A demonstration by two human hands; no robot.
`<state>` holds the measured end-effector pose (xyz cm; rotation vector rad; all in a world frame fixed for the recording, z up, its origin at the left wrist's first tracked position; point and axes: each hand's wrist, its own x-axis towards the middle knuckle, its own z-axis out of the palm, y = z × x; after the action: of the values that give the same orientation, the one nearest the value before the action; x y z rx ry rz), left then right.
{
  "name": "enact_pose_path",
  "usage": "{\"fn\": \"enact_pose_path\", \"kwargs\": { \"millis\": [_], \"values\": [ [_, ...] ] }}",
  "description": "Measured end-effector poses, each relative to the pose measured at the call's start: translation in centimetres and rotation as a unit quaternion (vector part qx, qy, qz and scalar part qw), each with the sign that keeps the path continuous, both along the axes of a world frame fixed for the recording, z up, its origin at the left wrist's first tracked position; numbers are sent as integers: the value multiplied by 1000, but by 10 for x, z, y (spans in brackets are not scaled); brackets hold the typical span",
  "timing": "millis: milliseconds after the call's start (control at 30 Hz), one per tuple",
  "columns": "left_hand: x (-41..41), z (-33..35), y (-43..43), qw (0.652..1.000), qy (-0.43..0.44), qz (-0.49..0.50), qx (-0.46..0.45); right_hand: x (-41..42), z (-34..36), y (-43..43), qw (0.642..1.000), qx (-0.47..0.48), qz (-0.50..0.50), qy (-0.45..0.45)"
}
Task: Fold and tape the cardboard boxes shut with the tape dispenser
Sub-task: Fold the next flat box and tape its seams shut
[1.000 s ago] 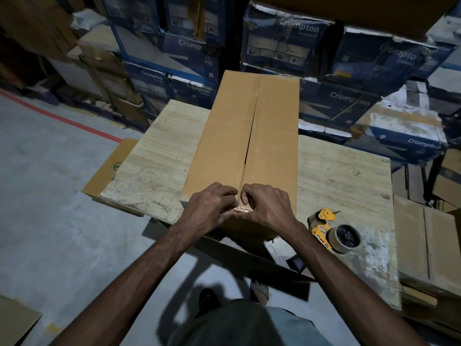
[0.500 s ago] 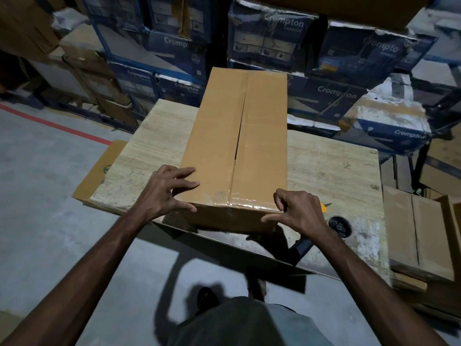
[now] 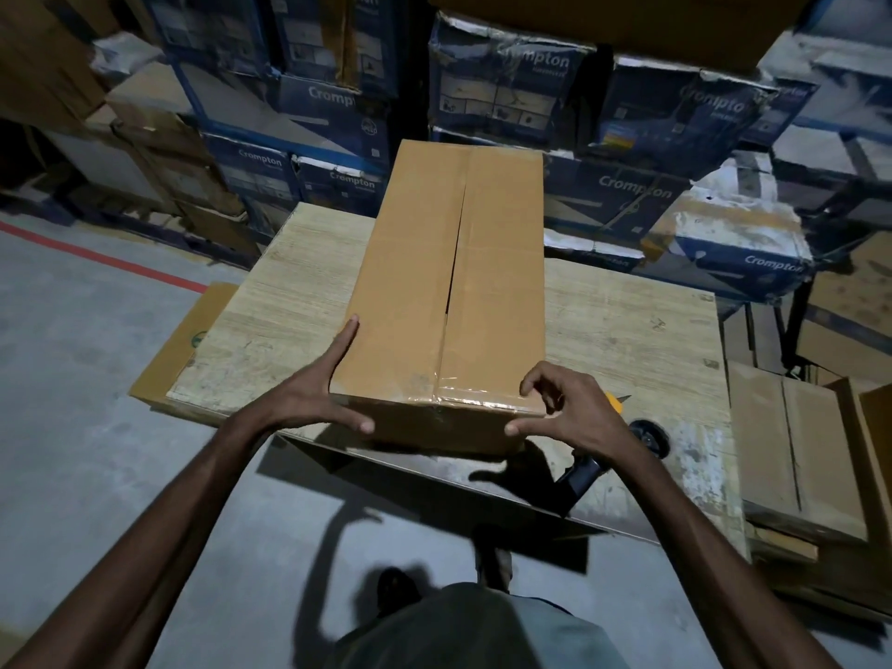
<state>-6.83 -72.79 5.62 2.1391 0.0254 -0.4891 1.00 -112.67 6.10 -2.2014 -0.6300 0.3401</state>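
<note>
Your left hand (image 3: 313, 395) lay with straight, spread fingers against the near left corner of the long brown cardboard box (image 3: 415, 282). Your right hand (image 3: 574, 410) curled at its right corner; I could not tell if it gripped.

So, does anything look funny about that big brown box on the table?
Yes. On the box, the top seam gapes open partway along, showing a dark slit; clear tape covers only the near end. The blue cartons stacked behind look torn and dented.
</note>
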Motion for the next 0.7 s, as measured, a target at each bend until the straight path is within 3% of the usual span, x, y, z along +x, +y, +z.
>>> {"fn": "enact_pose_path", "kwargs": {
  "millis": [67, 133, 200, 267, 433, 700],
  "values": [
    [3, 3, 1, 990, 56, 72, -104, -6, 11, 6, 983, 91, -153, 52],
    [15, 7, 0, 969, 91, 162, -162, 6, 12, 20, 926, 173, -290, 170],
    [34, 11, -7, 955, 106, 186, -204, 27, 9, 36, 879, 173, -318, 311],
    [52, 13, -19, 957, 94, 180, -209, 44, 0, 51, 870, 166, -290, 363],
    [61, 7, -27, 940, 72, 282, -175, 47, -8, 68, 889, 193, -247, 333],
    [21, 61, -46, 926, 14, 305, -223, 13, 43, 55, 887, 233, -263, 300]
  ]
}}
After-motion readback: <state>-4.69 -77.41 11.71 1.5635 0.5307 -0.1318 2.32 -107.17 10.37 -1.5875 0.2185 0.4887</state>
